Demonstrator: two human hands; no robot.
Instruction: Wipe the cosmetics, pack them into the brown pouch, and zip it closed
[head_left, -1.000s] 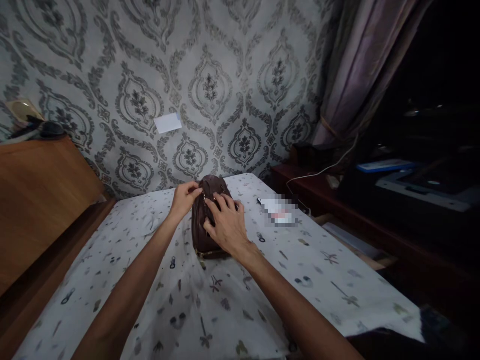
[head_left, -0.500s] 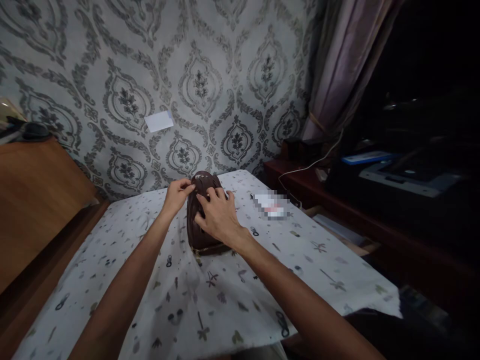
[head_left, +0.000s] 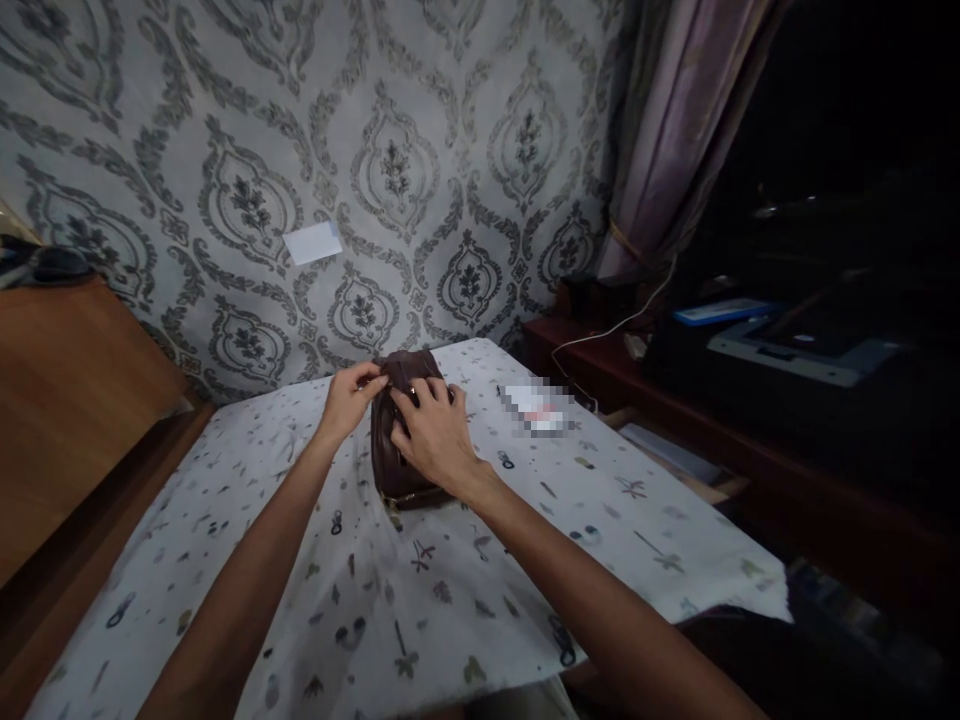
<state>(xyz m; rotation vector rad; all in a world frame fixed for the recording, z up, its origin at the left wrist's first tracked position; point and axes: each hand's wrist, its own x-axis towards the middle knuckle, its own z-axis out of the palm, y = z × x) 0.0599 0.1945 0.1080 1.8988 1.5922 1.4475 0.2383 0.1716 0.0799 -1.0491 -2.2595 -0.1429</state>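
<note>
A dark brown leather handbag (head_left: 386, 470) lies on the patterned white cloth, with gold-coloured zip metal at its near lower edge. At its far left edge my left hand (head_left: 346, 402) is closed in a pinch, thumb and fingertips together on the leather. Across the bag's upper side rests my right hand (head_left: 436, 435), its fingers bent and gripping the leather, the thumb apart from them on the left. That hand covers much of the bag's right half. What lies under the fingertips is hidden.
The printed cloth (head_left: 480, 600) covers the table. To the right lies a blurred-out white item (head_left: 536, 408). A wooden panel (head_left: 82, 400) stands at left. Beyond the table's right edge are a white cable (head_left: 615, 335), an open drawer (head_left: 675, 455) and a grey device (head_left: 795, 355).
The bag's far end, where a handle loop stood up, now looks flatter and wider. Both hands keep nearly the same places on it. The view has shifted slightly.
</note>
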